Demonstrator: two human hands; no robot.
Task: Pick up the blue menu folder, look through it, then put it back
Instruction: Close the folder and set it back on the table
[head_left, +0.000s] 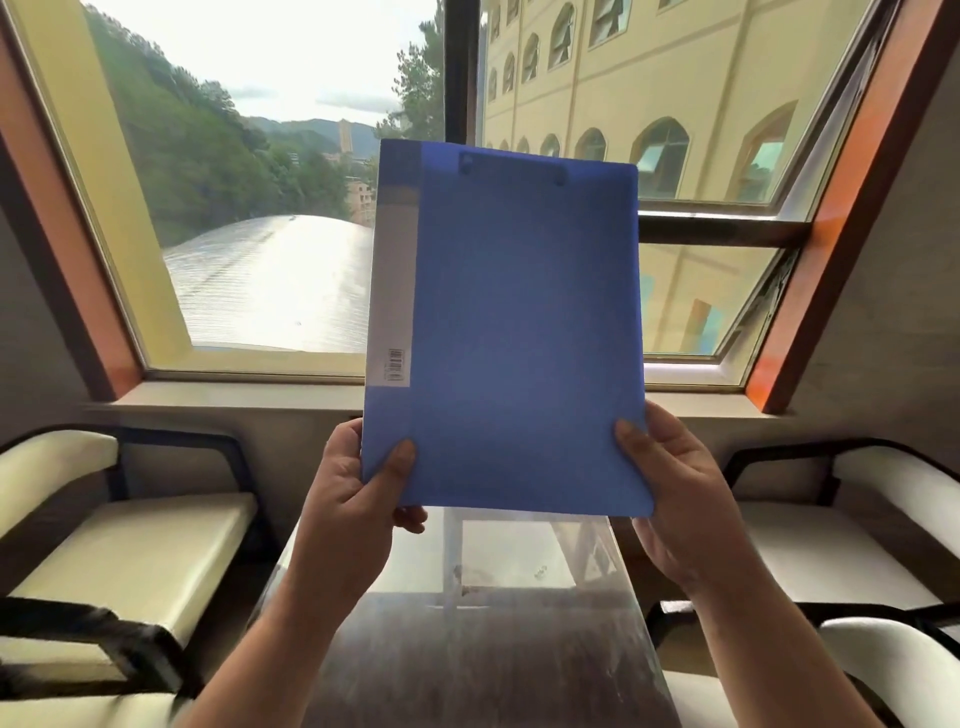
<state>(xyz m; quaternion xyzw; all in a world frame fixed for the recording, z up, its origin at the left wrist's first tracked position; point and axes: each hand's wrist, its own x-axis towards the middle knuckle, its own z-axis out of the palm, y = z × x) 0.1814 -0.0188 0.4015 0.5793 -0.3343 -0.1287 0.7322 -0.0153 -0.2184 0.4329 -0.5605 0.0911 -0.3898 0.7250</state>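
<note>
The blue menu folder (511, 332) is held upright and closed in front of the window, well above the table. A pale spine strip with a small barcode runs down its left edge. My left hand (358, 488) grips the lower left corner, thumb on the front cover. At the lower right corner my right hand (670, 493) grips it the same way, thumb on the cover and fingers behind. The folder's inside is hidden.
A narrow glass-topped table (483, 613) lies below the folder between my forearms. Cream-cushioned chairs with dark frames stand at the left (130, 545) and right (841, 551). A large window (270, 234) with a sill fills the wall ahead.
</note>
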